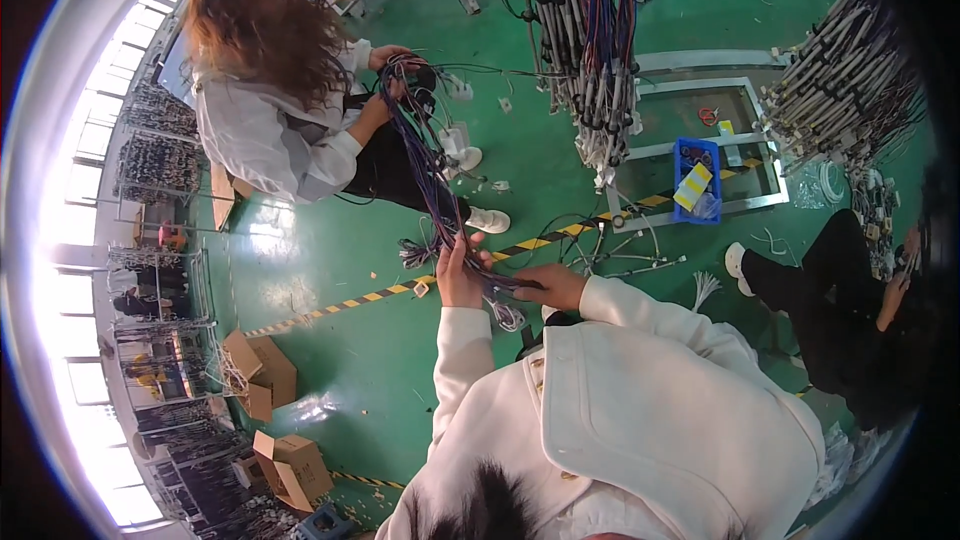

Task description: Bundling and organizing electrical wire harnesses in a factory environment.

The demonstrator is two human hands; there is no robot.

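A long bundle of dark purple and black cables runs from a co-worker's hands down to mine. My left hand has its fingers wrapped round the near part of the bundle. To its right, my right hand is closed on the bundle's end, where the wires bend sideways. A coil of pale grey wire dangles below, between my hands. Loose dark wire ends hang just left of my left hand. The co-worker in a white jacket grips the far end, where the wires loop and white connectors hang.
Thick cable bunches hang at the top, with more bunches at right. A blue bin sits on a metal frame. Cardboard boxes stand at left on the green floor. Another person in black is at right.
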